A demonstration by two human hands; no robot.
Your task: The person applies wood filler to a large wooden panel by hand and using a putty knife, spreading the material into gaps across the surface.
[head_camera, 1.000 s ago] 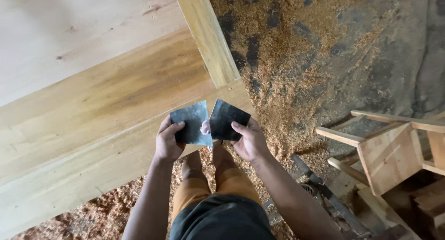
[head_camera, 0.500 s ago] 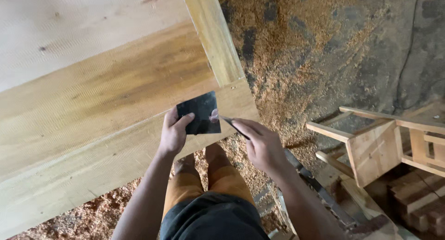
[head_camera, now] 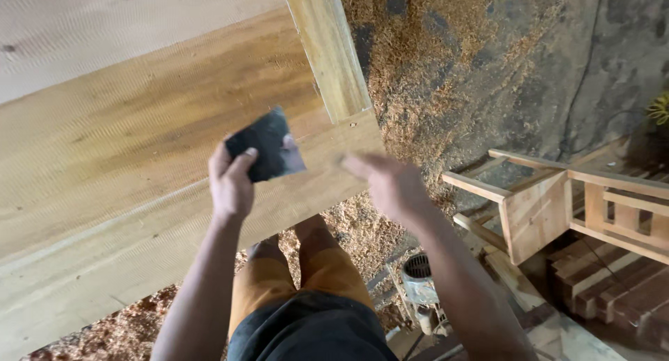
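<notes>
The person's orange-trousered legs [head_camera: 306, 277] are standing on sawdust [head_camera: 362, 228] just beside the near edge of the wooden surface [head_camera: 139, 194]. The left hand [head_camera: 231, 180] is pinching a dark square sheet [head_camera: 265, 146], thumb on top, holding it above the surface near its right corner. The right hand [head_camera: 390, 183] is blurred, its fingers stretched toward the corner; whether it is holding something, I cannot tell. Farther right, a wooden frame [head_camera: 550, 208] is lying on the floor.
</notes>
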